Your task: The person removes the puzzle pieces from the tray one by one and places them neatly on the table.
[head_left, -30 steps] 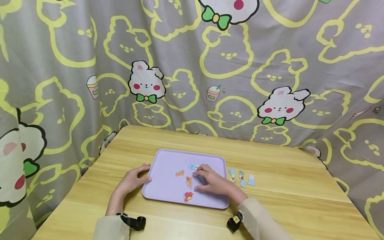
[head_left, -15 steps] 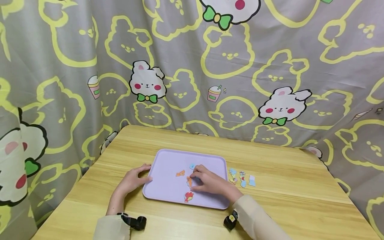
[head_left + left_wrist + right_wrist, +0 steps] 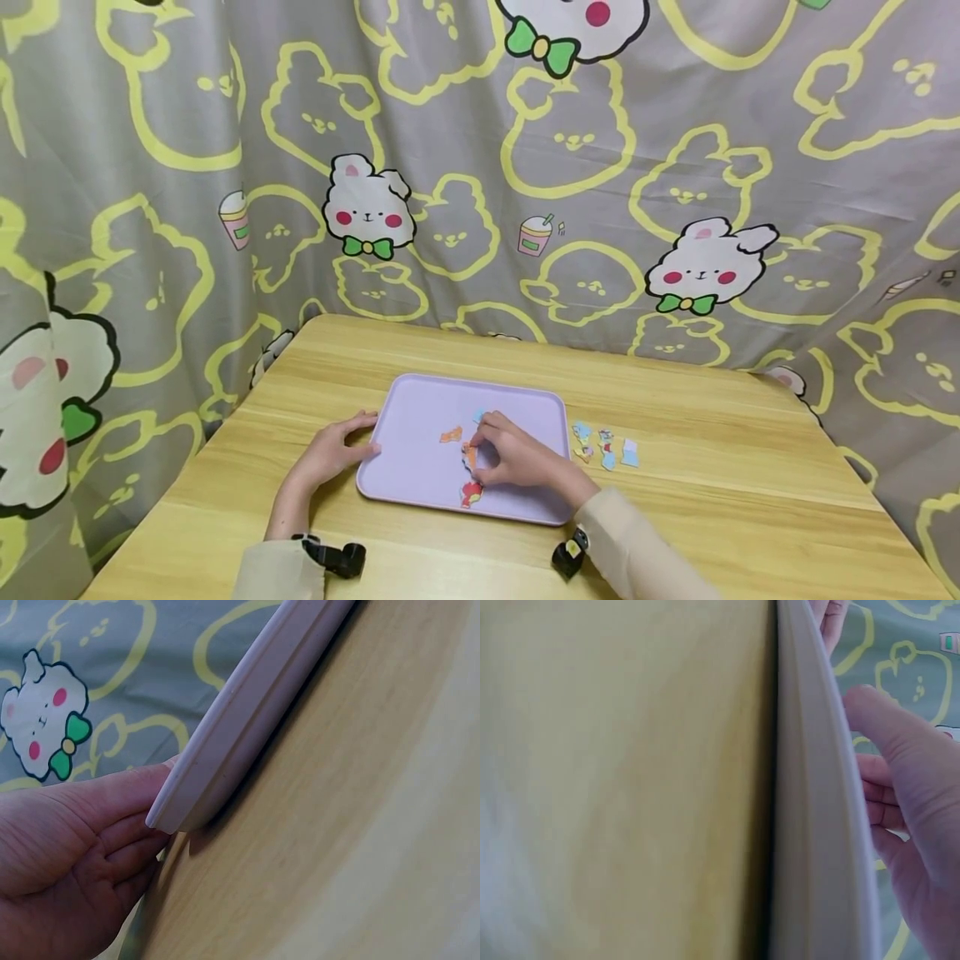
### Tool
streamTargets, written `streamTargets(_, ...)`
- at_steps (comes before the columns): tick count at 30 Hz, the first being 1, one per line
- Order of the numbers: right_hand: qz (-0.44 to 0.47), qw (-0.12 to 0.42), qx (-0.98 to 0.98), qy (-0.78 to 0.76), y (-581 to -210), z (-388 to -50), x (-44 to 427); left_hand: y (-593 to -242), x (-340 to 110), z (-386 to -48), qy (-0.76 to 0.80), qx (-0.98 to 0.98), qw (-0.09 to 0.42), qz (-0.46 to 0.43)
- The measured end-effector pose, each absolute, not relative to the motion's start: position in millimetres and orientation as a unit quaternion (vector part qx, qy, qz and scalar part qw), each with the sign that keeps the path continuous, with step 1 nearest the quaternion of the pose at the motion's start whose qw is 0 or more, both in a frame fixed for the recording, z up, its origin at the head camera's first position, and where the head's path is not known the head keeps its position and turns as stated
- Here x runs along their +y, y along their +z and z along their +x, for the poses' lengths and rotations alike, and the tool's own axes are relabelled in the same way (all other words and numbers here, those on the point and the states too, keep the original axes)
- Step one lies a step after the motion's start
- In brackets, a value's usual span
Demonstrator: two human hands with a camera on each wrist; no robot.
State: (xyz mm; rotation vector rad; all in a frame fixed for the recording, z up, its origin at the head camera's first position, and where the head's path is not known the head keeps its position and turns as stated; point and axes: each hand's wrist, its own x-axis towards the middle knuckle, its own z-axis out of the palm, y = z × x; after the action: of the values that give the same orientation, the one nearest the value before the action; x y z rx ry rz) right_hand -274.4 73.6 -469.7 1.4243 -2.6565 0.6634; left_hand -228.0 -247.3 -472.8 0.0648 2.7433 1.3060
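Observation:
A lilac tray (image 3: 408,483) lies on the wooden table with a few small cut-out puzzle pieces on it. At its left rim, my left hand (image 3: 330,450) holds the edge with thumb and fingers; the left wrist view shows the hand (image 3: 97,847) against the tray's corner (image 3: 217,750). Over the tray's middle, my right hand (image 3: 513,454) pinches an orange puzzle piece (image 3: 469,457) between thumb and fingertips. Just below is a red puzzle piece (image 3: 471,493), and a smaller orange piece (image 3: 451,434) lies to the left. A blue piece (image 3: 478,415) is partly hidden behind the right hand.
Several more puzzle pieces lie on the table right of the tray, among them a blue-and-lilac piece (image 3: 630,452) and a blue piece (image 3: 582,432). A grey curtain (image 3: 450,125) with cartoon prints hangs behind the table (image 3: 720,500). Each wrist wears a black camera.
My right hand has moved left and slightly down, from beside the orange piece onto it. That orange piece has shifted slightly left. My left hand stays at the tray's rim.

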Motion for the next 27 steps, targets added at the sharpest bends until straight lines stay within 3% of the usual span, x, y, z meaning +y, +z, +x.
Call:
streamTargets(11,0.455,0.081,-0.817,0.345,-479.6,-272.7,69.4,-473.7,-247.3,-225.4,0.436,0.898,0.055,0.016)
streamTargets(27,0.404,0.100,-0.801,0.430,-485.4,-272.7,70.1,-474.4,-247.4,-227.4,0.433,0.900,0.049,0.022)
